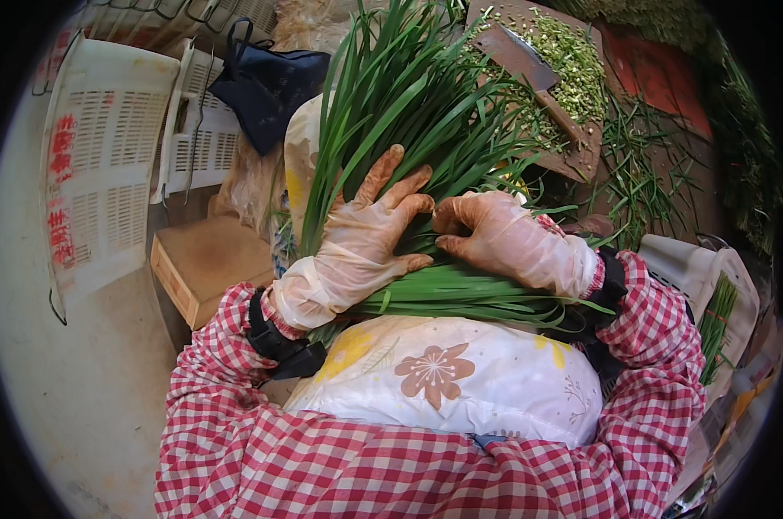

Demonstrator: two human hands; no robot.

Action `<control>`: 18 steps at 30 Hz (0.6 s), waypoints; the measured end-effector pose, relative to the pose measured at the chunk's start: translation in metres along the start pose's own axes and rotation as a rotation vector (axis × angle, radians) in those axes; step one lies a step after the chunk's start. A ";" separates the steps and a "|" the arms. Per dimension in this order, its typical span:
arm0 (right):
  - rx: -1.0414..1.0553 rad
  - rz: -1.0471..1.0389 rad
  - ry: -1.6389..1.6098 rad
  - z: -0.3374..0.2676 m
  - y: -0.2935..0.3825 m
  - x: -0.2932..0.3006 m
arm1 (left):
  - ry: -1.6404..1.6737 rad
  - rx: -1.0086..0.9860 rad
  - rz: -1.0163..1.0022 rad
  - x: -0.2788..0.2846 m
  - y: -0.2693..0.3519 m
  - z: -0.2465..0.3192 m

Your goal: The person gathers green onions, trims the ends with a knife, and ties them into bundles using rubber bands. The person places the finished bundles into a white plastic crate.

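A large bunch of long flat green leaves, like garlic chives [417,110], fans out away from me across my lap. My left hand [359,233], in a thin translucent glove with stained fingertips, lies spread on the leaves and presses them down. Close to its right, my gloved right hand [502,237] has its thumb and fingers curled over the bunch; whether they pinch a leaf is not visible. Another layer of leaves [456,292] runs sideways below both hands. Under it, a white flower-printed cloth [443,376] covers my lap.
A cleaver [518,58] rests on a chopping board [586,156] among chopped stem pieces [576,71]. Loose leaves [651,162] litter the surface beside it. White plastic crates [109,156], a dark bag [268,84] and a wooden stool [210,259] stand left. A crate [680,259] with bundled greens [717,324] sits right.
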State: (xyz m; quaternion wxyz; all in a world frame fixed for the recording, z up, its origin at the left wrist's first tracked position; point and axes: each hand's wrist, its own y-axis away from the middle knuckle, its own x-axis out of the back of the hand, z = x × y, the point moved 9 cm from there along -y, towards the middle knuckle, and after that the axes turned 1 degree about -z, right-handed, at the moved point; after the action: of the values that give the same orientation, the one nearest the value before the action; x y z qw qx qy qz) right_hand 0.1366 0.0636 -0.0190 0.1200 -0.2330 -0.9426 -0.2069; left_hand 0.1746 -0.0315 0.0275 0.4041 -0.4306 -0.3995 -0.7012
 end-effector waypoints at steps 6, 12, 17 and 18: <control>-0.099 -0.155 0.007 -0.008 -0.013 -0.013 | -0.027 0.018 0.025 -0.001 0.001 -0.001; 0.095 0.012 0.249 -0.029 -0.028 -0.018 | -0.035 0.055 0.066 -0.004 -0.001 -0.005; 0.172 0.013 0.444 -0.039 -0.033 -0.036 | -0.099 0.065 0.122 -0.006 0.001 -0.006; 0.161 0.016 0.447 -0.039 -0.034 -0.037 | -0.087 0.074 0.129 -0.007 0.001 -0.006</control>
State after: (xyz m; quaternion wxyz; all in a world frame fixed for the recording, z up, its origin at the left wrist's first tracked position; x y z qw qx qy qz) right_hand 0.1568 0.0043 -0.0075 0.3453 -0.1786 -0.9043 -0.1763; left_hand 0.1759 -0.0360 0.0195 0.4464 -0.4702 -0.4139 -0.6391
